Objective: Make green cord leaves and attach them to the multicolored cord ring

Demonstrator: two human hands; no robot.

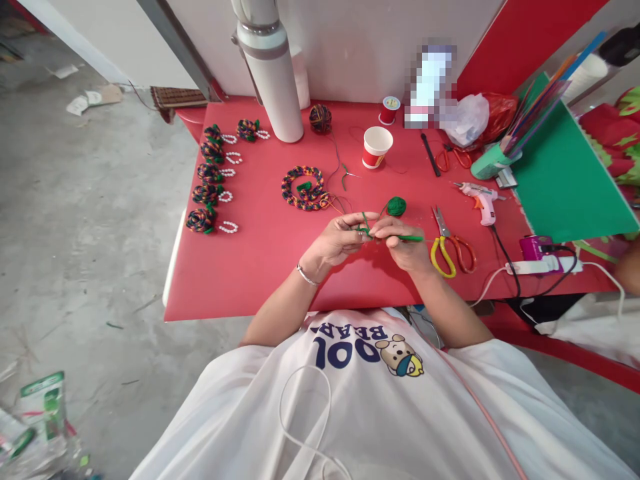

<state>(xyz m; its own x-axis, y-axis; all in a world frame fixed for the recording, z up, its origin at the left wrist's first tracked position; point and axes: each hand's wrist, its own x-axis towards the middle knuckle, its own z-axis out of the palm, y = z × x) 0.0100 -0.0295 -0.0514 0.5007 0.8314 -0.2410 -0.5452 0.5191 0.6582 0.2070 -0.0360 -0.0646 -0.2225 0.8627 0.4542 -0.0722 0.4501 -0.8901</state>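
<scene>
My left hand [334, 240] is closed, pinching a small piece of green yarn work [365, 231] between thumb and fingers. My right hand [407, 250] grips a crochet hook [411, 238] by its green handle, and its fingertips meet the yarn work. Just beyond the right hand lies a ball of green yarn [397, 206]. A multicoloured crocheted strip [286, 190], curled in a spiral, rests past my left hand, a strand leading towards a multicoloured yarn ball [321, 119]. The hook's tip is hidden by my fingers.
Several yarn rosettes with white bead loops line the left side, one a rosette [201, 220]. A white bottle [280, 87], paper cup [377, 147] and thread spool [389, 111] stand behind. Rightwards lie scissors [444, 241], a pink glue gun [483, 202] and a power strip [543, 266].
</scene>
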